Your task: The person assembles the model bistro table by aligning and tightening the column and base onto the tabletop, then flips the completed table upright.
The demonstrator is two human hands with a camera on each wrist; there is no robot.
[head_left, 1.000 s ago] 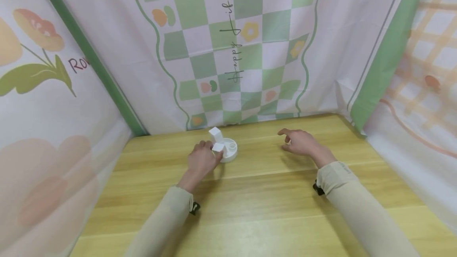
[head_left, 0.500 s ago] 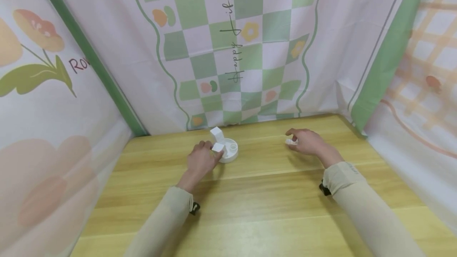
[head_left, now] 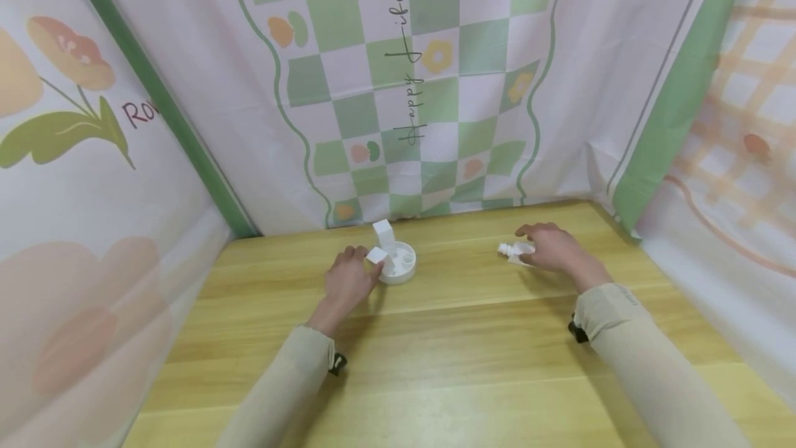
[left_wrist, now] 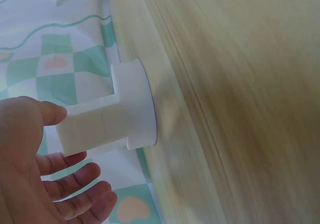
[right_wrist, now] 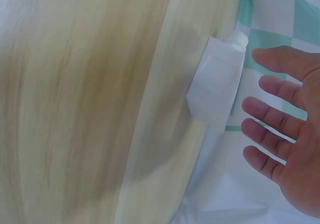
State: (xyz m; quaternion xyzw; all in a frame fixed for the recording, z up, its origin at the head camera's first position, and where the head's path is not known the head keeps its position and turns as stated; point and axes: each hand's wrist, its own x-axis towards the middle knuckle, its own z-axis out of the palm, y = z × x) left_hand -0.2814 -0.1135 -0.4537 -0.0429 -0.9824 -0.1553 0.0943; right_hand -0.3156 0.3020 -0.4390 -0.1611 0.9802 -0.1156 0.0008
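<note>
A white round stand (head_left: 404, 275) with two square-topped posts sits on the table, left of centre in the head view. My left hand (head_left: 348, 282) pinches one post (left_wrist: 95, 126) between thumb and index finger; the other fingers curve loosely below it. Farther right, a small white bottle (head_left: 513, 250) lies on its side, its cap pointing left in the head view. My right hand (head_left: 556, 249) hovers over the bottle's right end. In the right wrist view, that hand's fingers (right_wrist: 272, 109) are spread and apart from the white bottle body (right_wrist: 217, 81).
The wooden table (head_left: 435, 365) ends at a hanging cloth (head_left: 429, 109) with a green check print. More printed cloth (head_left: 93, 227) closes the left side, and an orange-checked one (head_left: 740, 157) the right.
My right hand has moved right, away from the bottle, which has come into view from under it and now lies on the table. The stand's posts have turned slightly under my left hand.
</note>
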